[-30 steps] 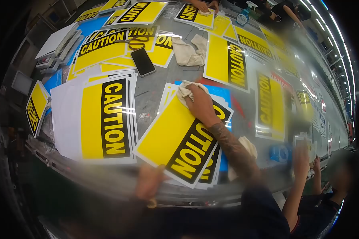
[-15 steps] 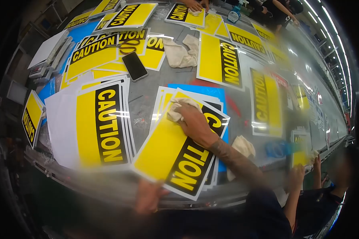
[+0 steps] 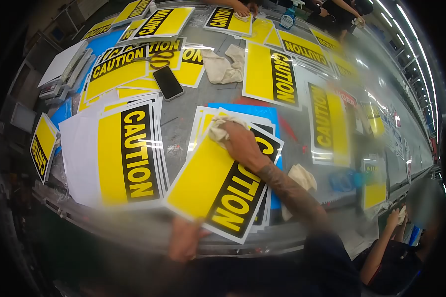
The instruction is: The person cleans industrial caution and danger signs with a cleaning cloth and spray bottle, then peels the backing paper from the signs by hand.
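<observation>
A yellow and black caution sign [image 3: 198, 183] lies tilted on a stack of similar signs near the table's front edge. My right hand [image 3: 240, 143] is closed on a crumpled white cloth [image 3: 220, 129] and presses it on the sign's upper part. At the lower left corner, my left hand [image 3: 185, 241] grips the sign's edge; its fingers are partly hidden and blurred. Blue sheets [image 3: 255, 112] show beneath the stack. Another white cloth [image 3: 302, 179] lies right of my right forearm.
More caution signs [image 3: 126, 153] are stacked at left. A phone [image 3: 168, 83], scissors [image 3: 159, 60] and a white cloth [image 3: 223, 65] lie farther back. A blue spray bottle [image 3: 288, 19] stands at the far side. Co-workers' hands [image 3: 394, 218] appear at right and at the far edge.
My right hand and the cloth have barely shifted on the sign. My left hand stays at the corner. The co-worker's hands at right have drawn back from a sign there.
</observation>
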